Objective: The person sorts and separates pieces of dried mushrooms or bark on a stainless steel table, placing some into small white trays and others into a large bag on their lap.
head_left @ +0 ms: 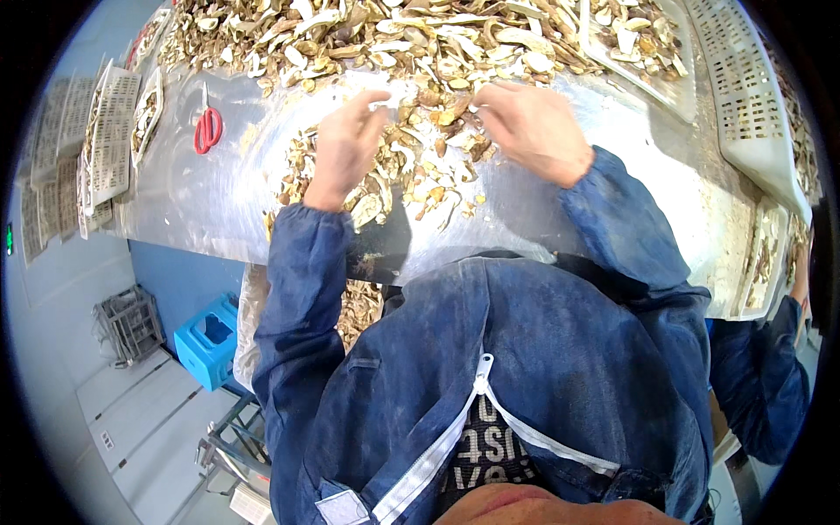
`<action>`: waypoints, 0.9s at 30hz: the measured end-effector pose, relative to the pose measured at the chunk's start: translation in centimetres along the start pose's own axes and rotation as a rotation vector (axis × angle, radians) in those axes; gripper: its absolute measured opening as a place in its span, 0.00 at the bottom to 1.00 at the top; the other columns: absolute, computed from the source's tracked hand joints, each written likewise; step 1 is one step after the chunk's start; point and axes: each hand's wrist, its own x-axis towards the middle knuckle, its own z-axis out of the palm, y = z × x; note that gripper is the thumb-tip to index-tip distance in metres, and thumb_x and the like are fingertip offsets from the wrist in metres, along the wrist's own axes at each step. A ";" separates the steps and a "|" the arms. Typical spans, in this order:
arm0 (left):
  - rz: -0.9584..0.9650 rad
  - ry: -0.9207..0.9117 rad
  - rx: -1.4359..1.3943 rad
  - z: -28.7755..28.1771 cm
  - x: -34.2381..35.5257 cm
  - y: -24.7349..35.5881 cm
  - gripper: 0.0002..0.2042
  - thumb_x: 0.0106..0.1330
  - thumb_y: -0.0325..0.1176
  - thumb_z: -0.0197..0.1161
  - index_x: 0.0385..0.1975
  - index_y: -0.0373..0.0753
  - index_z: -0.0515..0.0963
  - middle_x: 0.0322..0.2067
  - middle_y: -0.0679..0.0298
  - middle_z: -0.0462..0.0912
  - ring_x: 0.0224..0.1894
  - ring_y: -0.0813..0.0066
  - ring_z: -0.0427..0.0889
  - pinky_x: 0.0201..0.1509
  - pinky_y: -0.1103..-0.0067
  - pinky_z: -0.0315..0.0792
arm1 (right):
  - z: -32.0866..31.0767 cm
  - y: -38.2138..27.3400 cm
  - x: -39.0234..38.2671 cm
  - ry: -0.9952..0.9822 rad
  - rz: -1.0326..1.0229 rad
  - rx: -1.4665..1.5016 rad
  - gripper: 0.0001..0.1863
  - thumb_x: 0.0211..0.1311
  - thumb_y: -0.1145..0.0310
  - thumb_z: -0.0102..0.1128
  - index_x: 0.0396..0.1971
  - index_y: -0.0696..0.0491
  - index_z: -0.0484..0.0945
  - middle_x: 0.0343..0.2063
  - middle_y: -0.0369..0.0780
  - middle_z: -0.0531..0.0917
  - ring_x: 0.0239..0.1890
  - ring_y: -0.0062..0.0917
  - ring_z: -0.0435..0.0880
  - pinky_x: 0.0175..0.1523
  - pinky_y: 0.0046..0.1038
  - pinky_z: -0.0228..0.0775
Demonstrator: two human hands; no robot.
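Observation:
Dried mushroom slices, cream and brown, lie in a large pile (402, 44) across the far side of the metal table (236, 201). A smaller heap of slices and bits (429, 179) lies between my hands, close to the table's near edge. My left hand (348, 144) hovers at the left of this heap, slightly blurred, thumb and forefinger apart with nothing visible between them. On the heap's right side, my right hand (535, 131) has its fingers curled together over the slices; what they pinch, if anything, is hidden. Red-handled scissors (207, 129) lie to the left.
White perforated crates (114, 131) stand at the left edge, another crate (744, 83) at the right. A tray (643, 52) of slices sits far right. Below the table are a blue plastic stool (210, 337) and a sack of slices (359, 311). Someone's blue sleeve (761, 385) shows at right.

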 end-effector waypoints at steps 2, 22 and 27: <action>-0.120 -0.119 0.073 1.1 1.4 2.5 0.12 0.65 0.39 0.58 0.44 0.43 0.80 0.23 0.53 0.81 0.26 0.60 0.81 0.34 0.68 0.73 | 1.3 -1.4 1.7 0.020 -0.023 0.033 0.11 0.62 0.66 0.51 0.40 0.54 0.77 0.27 0.44 0.82 0.31 0.41 0.82 0.36 0.39 0.74; -0.330 -0.302 -1.543 -2.0 -1.4 0.8 0.04 0.65 0.29 0.60 0.34 0.37 0.75 0.21 0.74 0.71 0.21 0.87 0.64 0.24 0.87 0.58 | 0.3 3.0 -0.4 -0.159 0.310 1.117 0.11 0.67 0.63 0.49 0.36 0.54 0.78 0.21 0.31 0.75 0.19 0.12 0.66 0.25 0.18 0.57; 0.000 -0.099 -0.491 0.4 0.7 1.7 0.10 0.67 0.35 0.55 0.39 0.40 0.83 0.26 0.65 0.80 0.29 0.71 0.80 0.30 0.78 0.71 | 2.7 -1.5 1.2 -0.119 0.027 0.139 0.09 0.62 0.65 0.53 0.36 0.55 0.74 0.27 0.42 0.81 0.28 0.34 0.81 0.33 0.36 0.71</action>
